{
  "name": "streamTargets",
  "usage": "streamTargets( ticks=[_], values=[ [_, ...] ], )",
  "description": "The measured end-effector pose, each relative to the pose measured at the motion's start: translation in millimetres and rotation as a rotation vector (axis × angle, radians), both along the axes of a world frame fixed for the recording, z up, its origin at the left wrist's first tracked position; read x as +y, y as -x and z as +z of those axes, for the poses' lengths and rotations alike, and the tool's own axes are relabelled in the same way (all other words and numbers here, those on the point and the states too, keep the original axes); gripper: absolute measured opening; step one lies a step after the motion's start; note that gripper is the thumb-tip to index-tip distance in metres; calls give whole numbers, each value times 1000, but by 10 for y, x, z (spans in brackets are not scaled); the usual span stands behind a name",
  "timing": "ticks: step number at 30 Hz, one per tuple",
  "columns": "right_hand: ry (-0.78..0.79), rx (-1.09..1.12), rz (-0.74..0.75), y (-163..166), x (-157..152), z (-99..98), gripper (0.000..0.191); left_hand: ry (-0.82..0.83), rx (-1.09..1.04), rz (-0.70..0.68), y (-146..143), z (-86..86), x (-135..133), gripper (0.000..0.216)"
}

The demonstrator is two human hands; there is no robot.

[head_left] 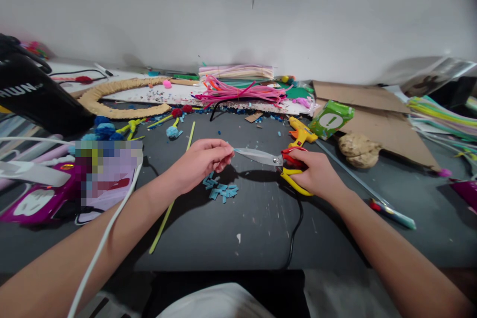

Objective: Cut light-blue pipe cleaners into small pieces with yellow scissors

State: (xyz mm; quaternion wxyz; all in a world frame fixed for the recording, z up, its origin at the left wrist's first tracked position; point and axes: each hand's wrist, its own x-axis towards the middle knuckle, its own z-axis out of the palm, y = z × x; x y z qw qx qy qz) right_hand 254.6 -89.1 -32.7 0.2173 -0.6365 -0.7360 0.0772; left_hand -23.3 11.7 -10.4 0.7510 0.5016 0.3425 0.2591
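Scissors (261,157) sit in our right hand (316,174), fingers closed through the red and yellow handles, blades nearly together and pointing left. Our left hand (201,161) pinches its fingertips tight right at the blade tip; whatever they hold is too small to tell. Blue scraps (220,190) lie on the dark table (242,228) just below, a yellow glue gun (301,134) behind.

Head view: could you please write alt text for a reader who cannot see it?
The right hand holds red-and-yellow-handled metal scissors, blades pointing at the pinched fingertips of the left hand, above a pile of cut blue pieces on a dark grey table. A yellow glue gun and a bundle of pink pipe cleaners lie behind.
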Motion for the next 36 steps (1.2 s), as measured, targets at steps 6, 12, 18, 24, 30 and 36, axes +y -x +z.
streamTargets(
  ticks=[6,12,18,24,30,36],
  values=[
    [7,3,5,10,3,12,10,-1,-1,-4,10,9,-12,18],
    [22,6,-14,24,-8,6,10,-13,5,-4,11,16,-15,18],
    [11,37,-45,26,-13,-31,17,-52,6,0,17,4,-14,18],
    [20,40,-19,14,-14,-50,12,-187,31,-20,20,-50,-3,17],
    [24,27,-11,11,-15,-40,10,-262,56,-37,28,-62,-4,20],
    [43,34,-5,17,-14,-20,10,-282,80,-31,22,-28,-20,22]
  ],
)
